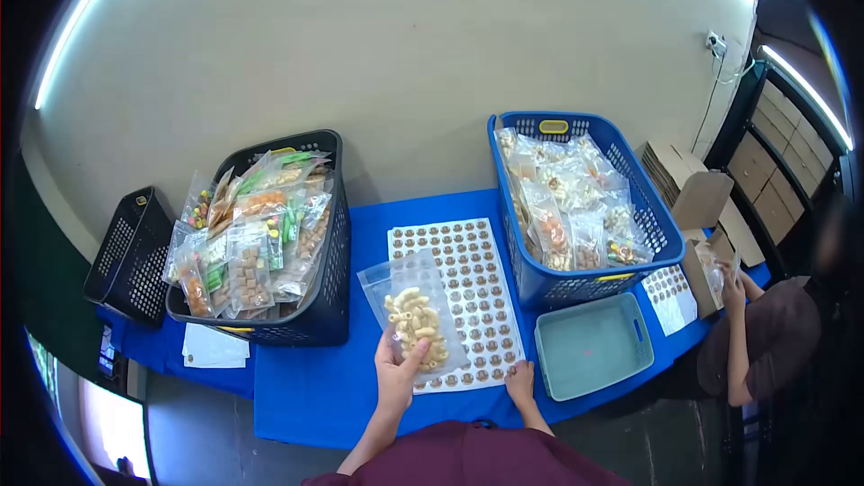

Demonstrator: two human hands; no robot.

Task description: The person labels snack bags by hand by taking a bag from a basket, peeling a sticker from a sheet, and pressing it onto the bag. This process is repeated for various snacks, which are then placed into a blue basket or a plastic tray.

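My left hand (pixel 400 371) grips the lower part of a clear plastic bag of macaroni (pixel 416 324), thumb on its front. The bag is tilted and overlaps the left side of a white sticker sheet (pixel 471 283) printed with rows of round brown stickers. At the sheet's lower right corner is my right hand (pixel 519 382), its fingers closed on the edge. Whether a single sticker is also between those fingers is too small to make out.
A black basket (pixel 337 243) of mixed snack bags stands left, a blue basket (pixel 585 283) of bags right. A shallow green tray (pixel 594 346) sits before the blue one. Another black basket (pixel 126 256) is far left. At right, a person (pixel 756 351) handles a bag beside cardboard boxes (pixel 702 198).
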